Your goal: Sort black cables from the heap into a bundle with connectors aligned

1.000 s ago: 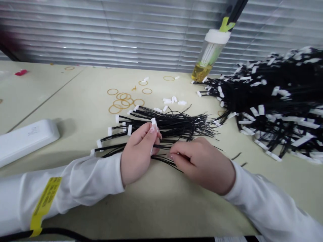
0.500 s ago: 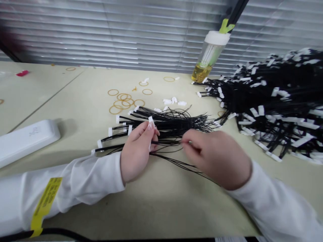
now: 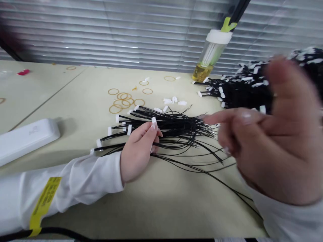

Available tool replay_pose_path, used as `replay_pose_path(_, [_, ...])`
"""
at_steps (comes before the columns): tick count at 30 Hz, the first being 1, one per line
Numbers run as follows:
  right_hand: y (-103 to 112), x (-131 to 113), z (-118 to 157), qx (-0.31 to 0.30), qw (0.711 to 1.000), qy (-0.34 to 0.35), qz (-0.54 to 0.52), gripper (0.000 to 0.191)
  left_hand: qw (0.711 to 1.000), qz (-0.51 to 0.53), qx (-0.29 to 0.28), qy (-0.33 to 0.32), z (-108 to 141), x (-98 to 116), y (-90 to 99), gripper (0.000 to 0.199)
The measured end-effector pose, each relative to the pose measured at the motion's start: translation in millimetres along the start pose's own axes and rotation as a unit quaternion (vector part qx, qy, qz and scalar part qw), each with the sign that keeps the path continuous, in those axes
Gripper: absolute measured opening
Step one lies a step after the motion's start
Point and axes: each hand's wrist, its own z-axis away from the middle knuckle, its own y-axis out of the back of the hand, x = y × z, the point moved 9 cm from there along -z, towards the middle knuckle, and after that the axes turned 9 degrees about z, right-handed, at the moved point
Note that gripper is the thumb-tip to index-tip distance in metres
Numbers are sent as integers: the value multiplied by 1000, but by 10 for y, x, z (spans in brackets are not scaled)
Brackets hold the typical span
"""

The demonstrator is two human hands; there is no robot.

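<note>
My left hand [image 3: 138,151] is closed in a pinch on a white connector [image 3: 154,123], and black wires trail out to the right from under its fingers. Around it on the table lies a bundle of black cables [image 3: 176,126] with white connectors at their left ends and loose thin ends on the right. My right hand [image 3: 272,141] is lifted close to the camera, right of the bundle. Its thumb sticks up and its index finger points left, apart from each other, with nothing visible between them; the hand is partly blurred.
A large pile of black cables with white connectors [image 3: 242,95] stands at the right, partly behind my right hand. A bottle of yellow liquid [image 3: 212,50] leans near the blinds. Rubber bands [image 3: 123,101] and small white connectors [image 3: 174,100] lie behind the bundle; a white case [image 3: 27,139] is left.
My right hand has let go of the wires near the bundle and moved right and up, with fingers spreading. The freed wires now curve right. My left hand keeps its pinch in nearly the same place.
</note>
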Motion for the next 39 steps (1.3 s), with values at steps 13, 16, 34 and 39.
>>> replay_pose_path(13, [-523, 35, 100, -189, 975, 43, 106, 15, 990, -76, -104, -60, 118, 51, -117, 27])
replay_pose_path(16, [-557, 14, 105, -215, 969, 52, 108, 20, 989, -93, -94, -62, 127, 61, -107, 27])
replay_pose_path(34, [-573, 8, 133, -207, 961, 48, 177, 19, 972, -170, -118, -115, 211, 134, -153, 26])
replay_pose_path(39, [-575, -7, 132, -213, 961, 52, 169, 20, 952, -232, -130, -153, 252, 185, -193, 24])
